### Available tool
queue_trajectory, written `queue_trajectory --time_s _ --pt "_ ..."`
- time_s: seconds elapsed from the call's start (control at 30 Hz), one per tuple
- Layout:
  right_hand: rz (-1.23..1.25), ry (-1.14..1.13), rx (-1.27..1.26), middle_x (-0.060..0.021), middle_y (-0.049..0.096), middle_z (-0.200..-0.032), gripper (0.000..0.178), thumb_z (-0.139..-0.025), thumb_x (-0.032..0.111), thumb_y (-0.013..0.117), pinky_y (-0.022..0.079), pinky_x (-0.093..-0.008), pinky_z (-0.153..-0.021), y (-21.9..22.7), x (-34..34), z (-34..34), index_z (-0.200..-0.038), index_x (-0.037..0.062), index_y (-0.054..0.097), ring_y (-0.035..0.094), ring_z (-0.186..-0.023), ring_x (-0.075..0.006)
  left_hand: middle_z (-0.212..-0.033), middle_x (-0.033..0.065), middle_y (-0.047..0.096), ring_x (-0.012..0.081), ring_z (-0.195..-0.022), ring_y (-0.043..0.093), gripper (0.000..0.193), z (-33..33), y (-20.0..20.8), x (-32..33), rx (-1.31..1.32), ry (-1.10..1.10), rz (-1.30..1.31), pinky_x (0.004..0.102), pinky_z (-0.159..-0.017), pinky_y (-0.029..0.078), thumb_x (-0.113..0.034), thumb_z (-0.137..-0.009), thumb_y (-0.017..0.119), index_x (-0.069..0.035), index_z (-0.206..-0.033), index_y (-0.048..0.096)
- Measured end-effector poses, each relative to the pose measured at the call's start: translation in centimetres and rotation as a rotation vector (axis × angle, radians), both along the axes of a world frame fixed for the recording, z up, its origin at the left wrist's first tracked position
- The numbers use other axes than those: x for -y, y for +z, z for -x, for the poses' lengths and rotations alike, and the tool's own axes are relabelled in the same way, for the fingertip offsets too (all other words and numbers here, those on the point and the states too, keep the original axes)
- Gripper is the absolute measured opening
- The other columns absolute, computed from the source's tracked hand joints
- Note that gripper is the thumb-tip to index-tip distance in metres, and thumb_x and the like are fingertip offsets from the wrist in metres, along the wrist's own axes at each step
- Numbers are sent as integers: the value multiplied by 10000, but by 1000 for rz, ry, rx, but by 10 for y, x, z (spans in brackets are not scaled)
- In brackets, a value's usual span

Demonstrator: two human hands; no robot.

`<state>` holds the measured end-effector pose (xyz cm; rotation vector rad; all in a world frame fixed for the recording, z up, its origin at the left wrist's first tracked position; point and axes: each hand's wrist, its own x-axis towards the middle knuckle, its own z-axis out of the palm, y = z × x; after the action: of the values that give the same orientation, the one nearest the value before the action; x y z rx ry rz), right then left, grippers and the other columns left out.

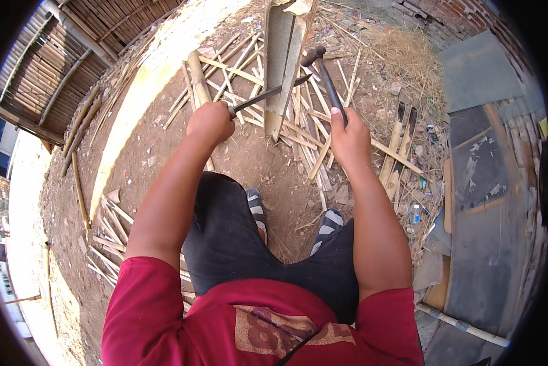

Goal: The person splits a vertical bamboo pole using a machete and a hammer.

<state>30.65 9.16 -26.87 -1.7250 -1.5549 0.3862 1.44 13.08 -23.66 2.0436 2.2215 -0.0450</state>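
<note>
My left hand (211,129) is closed around the handle of a long knife (257,99). Its dark blade slants up to the right and meets a grey, trough-shaped length of split bamboo (278,61). The blade's tip shows past the far side; how deep the blade sits in the bamboo I cannot tell. A dark crack runs down the bamboo above the blade. In my right hand (351,139) is a hammer (329,82), gripped by its dark handle, its head raised to the right of the bamboo and apart from it. The thumb lies along the handle.
Several split bamboo strips (310,143) litter the ground ahead, with a thicker bamboo pole (199,79) beyond my left hand. More strips (110,238) lie at left. Dark boards (478,158) and dry straw (408,58) are at right. A bamboo wall (48,67) stands far left.
</note>
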Motion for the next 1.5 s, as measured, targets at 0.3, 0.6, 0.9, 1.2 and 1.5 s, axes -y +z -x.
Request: queue_trajectory --time_s 0.3,0.6,0.9,1.2,1.5 --pt "108 28 11 -244 712 -864 377 -1055 396 520 519 -541 -745 -20 -5 6 -1095 40 635 686 -821 -474 -1064 190 760 361 -995 740 278 -4 5 7 -1 6 -2 466 -878 600 -223 -887 669 -65 -1096 760" --pt "-10 49 -185 -204 685 -803 406 -1056 414 527 513 -488 -733 -5 -1 3 -1049 34 669 682 -779 -414 -1085 187 758 364 -1006 740 278 7 -4 -3 1 12 21 467 -871 603 -219 -892 671 -64 -1105 760" --pt "73 50 -458 -111 623 -739 449 -1073 446 525 476 -395 -644 -10 -31 4 -986 19 638 613 -654 -231 -1061 145 765 334 -991 740 289 5 7 -10 -5 23 32 454 -855 601 -308 -896 726 -113 -1106 760" --pt "-26 133 -966 23 539 -727 379 -1100 409 515 357 -216 -461 32 -32 19 -1040 42 591 443 -539 -40 -1015 123 763 326 -982 727 335 30 13 -27 -16 -73 12 460 -853 579 -398 -873 772 -122 -1061 744" --pt "-6 106 -893 26 534 -713 380 -1095 414 519 358 -223 -449 25 -27 0 -1031 53 615 448 -533 -42 -962 153 753 352 -939 715 317 42 49 -41 -66 -135 24 457 -831 569 -333 -800 768 -107 -1021 754"
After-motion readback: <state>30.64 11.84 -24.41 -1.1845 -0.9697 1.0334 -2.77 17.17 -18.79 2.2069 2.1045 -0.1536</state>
